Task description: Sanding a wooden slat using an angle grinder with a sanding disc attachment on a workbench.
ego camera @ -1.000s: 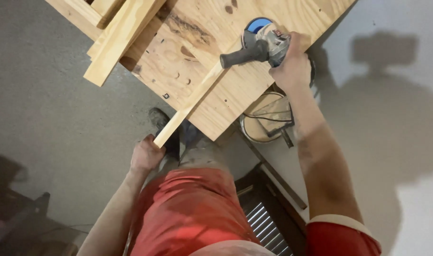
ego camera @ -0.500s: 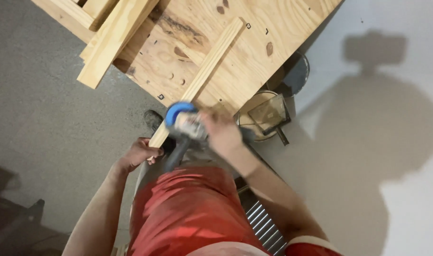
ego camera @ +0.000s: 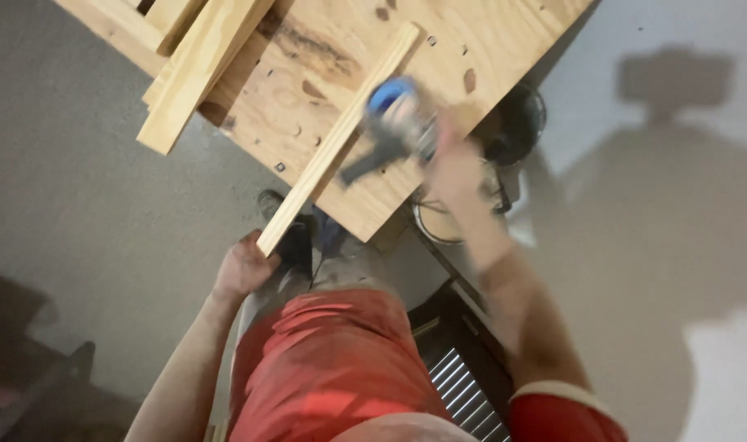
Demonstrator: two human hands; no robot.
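While the person stands at the near edge of the plywood counter (ego camera: pixel 488 33), the right hand (ego camera: pixel 451 164) is closed round a power tool (ego camera: pixel 394 127) w/ a blue top and dark side handle, blurred, so the exact grip cannot be told. The tool is over the counter's near-right part, just beside a long wooden strip (ego camera: pixel 340 135). The strip lies diagonally across the counter, its lower end overhanging the near edge. The left hand (ego camera: pixel 242 266) cups that overhanging end, fingers curled narrow round it. Near the far-left corner lies a thicker wooden beam (ego camera: pixel 197 74), well apart from both hands. Below the near edge: a dark shoe (ego camera: pixel 295 237) on the grey floor (ego camera: pixel 87 213), red shorts (ego camera: pixel 332 360), and a round wire-frame object (ego camera: pixel 439 221) partly hidden by the right forearm
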